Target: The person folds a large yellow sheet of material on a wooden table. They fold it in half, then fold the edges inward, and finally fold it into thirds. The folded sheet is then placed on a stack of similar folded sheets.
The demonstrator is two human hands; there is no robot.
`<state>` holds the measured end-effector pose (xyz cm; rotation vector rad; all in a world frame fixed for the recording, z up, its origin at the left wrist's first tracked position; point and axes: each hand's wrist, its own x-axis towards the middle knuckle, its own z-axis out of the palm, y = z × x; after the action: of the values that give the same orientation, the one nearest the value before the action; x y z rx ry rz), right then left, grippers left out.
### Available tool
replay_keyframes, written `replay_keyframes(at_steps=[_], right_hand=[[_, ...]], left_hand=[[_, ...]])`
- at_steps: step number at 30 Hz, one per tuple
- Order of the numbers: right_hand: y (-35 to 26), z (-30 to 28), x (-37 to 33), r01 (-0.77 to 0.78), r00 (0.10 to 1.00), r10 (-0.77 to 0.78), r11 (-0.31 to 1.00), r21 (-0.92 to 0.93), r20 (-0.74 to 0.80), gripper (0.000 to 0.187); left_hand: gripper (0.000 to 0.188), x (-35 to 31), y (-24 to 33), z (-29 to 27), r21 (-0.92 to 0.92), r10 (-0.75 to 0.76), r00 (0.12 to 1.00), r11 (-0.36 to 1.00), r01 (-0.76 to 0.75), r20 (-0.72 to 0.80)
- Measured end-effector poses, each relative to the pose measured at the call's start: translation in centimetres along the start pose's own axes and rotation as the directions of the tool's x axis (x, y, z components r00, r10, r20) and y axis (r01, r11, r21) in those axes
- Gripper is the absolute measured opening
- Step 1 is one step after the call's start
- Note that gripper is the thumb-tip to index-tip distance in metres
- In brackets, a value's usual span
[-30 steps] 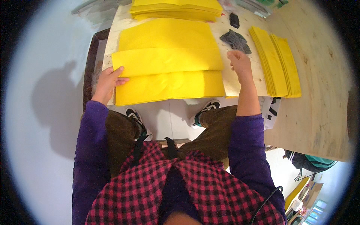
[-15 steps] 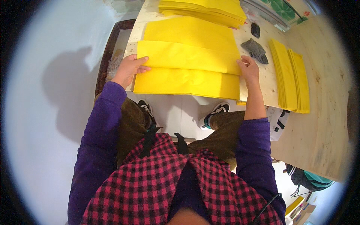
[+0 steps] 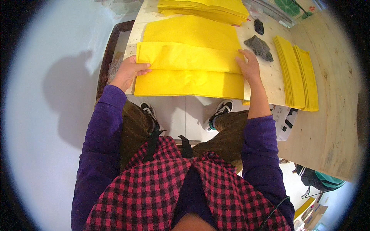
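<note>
A yellow fabric sheet (image 3: 192, 32), felt-like and apparently non-woven, lies at the table's near edge. A folded band (image 3: 185, 56) crosses it, with a lower yellow layer (image 3: 185, 84) showing in front. My left hand (image 3: 130, 72) is closed at the band's left edge, its thumb and finger against the fabric. At the right edge is my right hand (image 3: 250, 66), thumb and forefinger apart, tips touching the band. Its other fingers are partly hidden.
A yellow stack (image 3: 204, 9) lies at the far side of the wooden table (image 3: 266, 86). Folded yellow bundles (image 3: 291, 73) lie at the right. Between are a crumpled grey cloth (image 3: 259, 48) and a small black object (image 3: 259, 27). A wooden panel (image 3: 327, 88) stands right.
My right thumb and forefinger have spread from a pinch and moved slightly up and inward onto the band. My left hand keeps its place at the left edge. The view has shifted slightly.
</note>
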<state>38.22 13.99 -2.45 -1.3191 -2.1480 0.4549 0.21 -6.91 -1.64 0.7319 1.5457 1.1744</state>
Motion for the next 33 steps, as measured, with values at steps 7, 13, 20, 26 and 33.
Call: replay_keyframes(at_steps=[7, 13, 20, 26, 33], right_hand=[[-0.1, 0.0, 0.0, 0.095, 0.992, -0.083, 0.986, -0.135, 0.091, 0.04], [-1.1, 0.6, -0.2, 0.243, 0.97, -0.241, 0.942, -0.234, 0.035, 0.044], [-4.9, 1.4, -0.9, 0.365, 0.931, -0.354, 0.891, -0.271, 0.091, 0.047], [-9.9, 3.2, -1.4, 0.443, 0.895, -0.43, 0.889, -0.118, 0.116, 0.054], [-13.4, 4.1, -1.6, 0.46, 0.882, -0.445, 0.885, -0.071, 0.157, 0.054]], left_hand=[[0.026, -0.1, 0.0, -0.2, 0.007, -0.013, 0.999, 1.0, 0.013, 0.037], [0.027, -0.4, 0.4, 0.1, 0.016, 0.005, 0.999, 1.0, -0.005, 0.032], [0.028, -0.7, 0.8, 0.4, 0.08, 0.005, 1.0, 0.997, -0.007, 0.03], [0.029, -0.6, 0.8, 0.3, 0.069, -0.01, 0.999, 0.998, 0.008, 0.03], [0.031, -0.2, 0.4, -0.2, 0.039, 0.003, 0.996, 0.999, -0.006, 0.091]])
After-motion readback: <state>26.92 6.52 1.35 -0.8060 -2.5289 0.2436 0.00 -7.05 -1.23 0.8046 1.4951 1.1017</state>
